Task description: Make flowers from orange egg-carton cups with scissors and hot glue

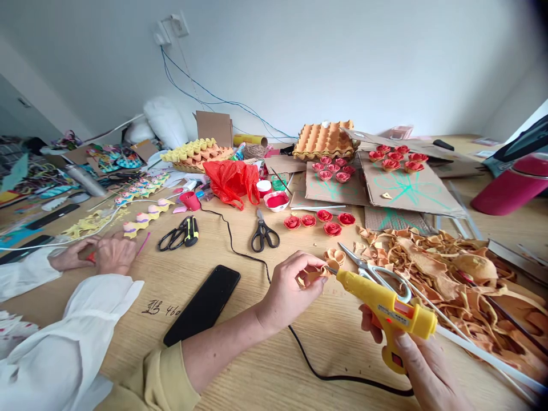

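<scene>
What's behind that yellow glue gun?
Beyond the yellow glue gun in the right hand, white-handled scissors and orange scraps show. The gun covers part of the scissors; anything else behind its body is hidden.

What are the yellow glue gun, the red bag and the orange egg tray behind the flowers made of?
The glue gun looks like hard plastic: smooth and slightly shiny. The red bag is probably thin plastic film, glossy and crumpled. The egg tray is maybe pressed paper pulp: dull, with moulded cups.
</scene>
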The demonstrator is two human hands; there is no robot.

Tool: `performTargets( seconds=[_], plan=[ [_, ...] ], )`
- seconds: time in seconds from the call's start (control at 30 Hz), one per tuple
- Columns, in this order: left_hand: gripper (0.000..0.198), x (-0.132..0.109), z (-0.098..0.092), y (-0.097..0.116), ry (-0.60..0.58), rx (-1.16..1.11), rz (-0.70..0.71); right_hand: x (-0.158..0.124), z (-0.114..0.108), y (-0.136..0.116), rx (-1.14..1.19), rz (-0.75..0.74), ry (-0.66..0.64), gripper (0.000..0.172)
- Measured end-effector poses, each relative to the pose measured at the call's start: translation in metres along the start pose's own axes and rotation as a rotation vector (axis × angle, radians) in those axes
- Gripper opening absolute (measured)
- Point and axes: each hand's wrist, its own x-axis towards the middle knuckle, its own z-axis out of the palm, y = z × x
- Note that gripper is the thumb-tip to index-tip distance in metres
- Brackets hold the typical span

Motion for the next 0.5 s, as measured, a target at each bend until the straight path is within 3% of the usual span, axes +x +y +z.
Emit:
performTargets(
  seconds=[0.17, 0.5],
  plan=[
    [0.017, 0.000, 0.000, -0.001, -0.001, 0.024, 0.009, 0.001, 0.005, -0.012, 0.012, -0.040, 0.101, 0.040],
    [0.019, -0.001, -0.002, -0.001, -0.005, 0.097, 0.108, 0.000, 0.004, -0.011, -0.157, -0.116, 0.064, 0.042]
  ],
)
